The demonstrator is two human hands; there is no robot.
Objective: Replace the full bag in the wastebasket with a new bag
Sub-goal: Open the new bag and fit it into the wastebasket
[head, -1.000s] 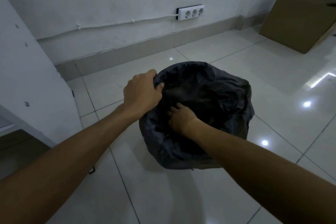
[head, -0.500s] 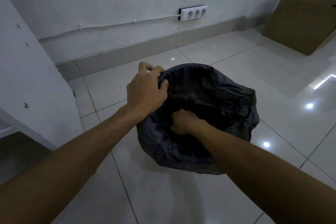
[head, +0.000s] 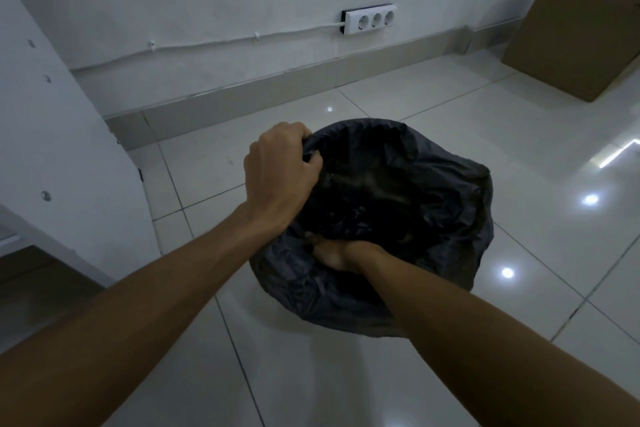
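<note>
Both hands are at the black bag (head: 433, 184), which lines a wastebasket standing on the glossy white tiled floor (head: 450, 107). Left hand (head: 280, 173) grips the bag's rim at its left edge, fingers curled over the plastic. Right hand (head: 341, 251) reaches inside at the near edge; its fingers are hidden in the dark folds, so its grip cannot be told. Ceiling lights reflect off the tiles. A white socket strip (head: 370, 19) sits on the wall above the skirting. A cardboard box (head: 571, 38) stands at far right, a white cabinet panel (head: 52, 135) at left.

black bag (head: 433, 184), white socket strip (head: 370, 19), brown box (head: 571, 38)
</note>
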